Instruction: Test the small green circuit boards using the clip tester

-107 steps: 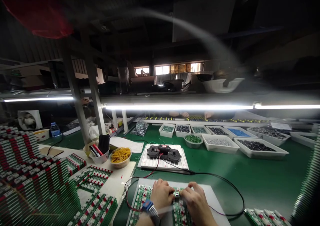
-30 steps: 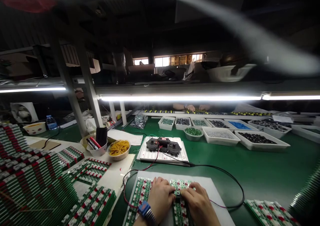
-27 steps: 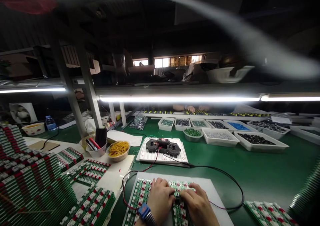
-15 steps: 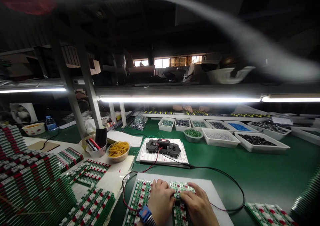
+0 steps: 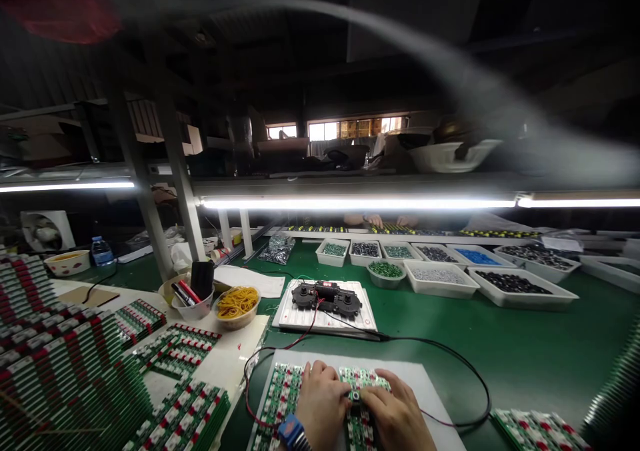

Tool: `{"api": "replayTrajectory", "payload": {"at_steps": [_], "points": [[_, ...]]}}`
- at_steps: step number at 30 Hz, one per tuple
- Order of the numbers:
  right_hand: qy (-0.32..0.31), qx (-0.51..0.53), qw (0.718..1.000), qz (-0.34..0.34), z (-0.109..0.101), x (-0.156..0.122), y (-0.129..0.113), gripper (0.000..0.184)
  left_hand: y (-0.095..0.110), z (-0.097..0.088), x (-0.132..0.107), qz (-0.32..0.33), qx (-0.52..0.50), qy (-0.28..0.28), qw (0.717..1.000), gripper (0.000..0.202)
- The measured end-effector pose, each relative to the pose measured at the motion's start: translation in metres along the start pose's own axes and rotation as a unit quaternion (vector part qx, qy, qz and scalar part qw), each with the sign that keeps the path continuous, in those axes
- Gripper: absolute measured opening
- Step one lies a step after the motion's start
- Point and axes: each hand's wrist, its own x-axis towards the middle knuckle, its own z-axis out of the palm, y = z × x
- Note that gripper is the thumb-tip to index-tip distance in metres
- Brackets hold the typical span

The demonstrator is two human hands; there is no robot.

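My left hand (image 5: pixel 320 408) and my right hand (image 5: pixel 397 416) meet over a strip of green circuit boards (image 5: pixel 359 424) with red parts, and their fingertips close on a small metal-topped component (image 5: pixel 355 395). A similar board strip (image 5: pixel 283 398) lies under and left of my left hand. These boards rest on a white sheet (image 5: pixel 417 388). A blue wristwatch (image 5: pixel 291 431) sits on my left wrist. Thin red-and-black wires (image 5: pixel 257 364) curve toward my hands, and their ends are hidden by my fingers.
A black fixture (image 5: pixel 326 296) sits on a white perforated block beyond my hands. Tall stacks of green boards (image 5: pixel 60 364) fill the left. White trays of components (image 5: pixel 440 278), a rubber-band bowl (image 5: pixel 237 306) and a co-worker's hands (image 5: pixel 373 221) lie farther off.
The whole view has shifted slightly as my head moved. My hands stay together over the same boards, around the small component.
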Motion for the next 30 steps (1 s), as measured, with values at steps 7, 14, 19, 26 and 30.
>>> {"api": "replayTrajectory", "payload": {"at_steps": [7,14,19,26,30], "points": [[-0.026,0.02,0.999,0.016,-0.001,0.003,0.003,0.027,0.001,0.001,0.002,-0.028,0.0,-0.017,0.999,0.022],[-0.091,0.114,0.98,0.132,-0.007,0.015,0.002,0.028,-0.008,0.007,0.007,-0.035,-0.016,-0.016,0.999,0.024],[-0.168,0.132,0.943,0.254,-0.026,0.042,-0.005,0.024,-0.009,0.008,0.008,-0.043,-0.011,-0.025,0.999,0.023],[-0.239,0.169,0.916,0.275,-0.03,0.074,0.002,0.016,-0.003,0.002,0.007,-0.055,-0.018,-0.036,0.998,0.028],[-0.24,0.173,0.914,0.276,-0.029,0.077,0.002,0.019,-0.002,0.001,0.006,-0.058,-0.023,-0.039,0.997,0.028]]}}
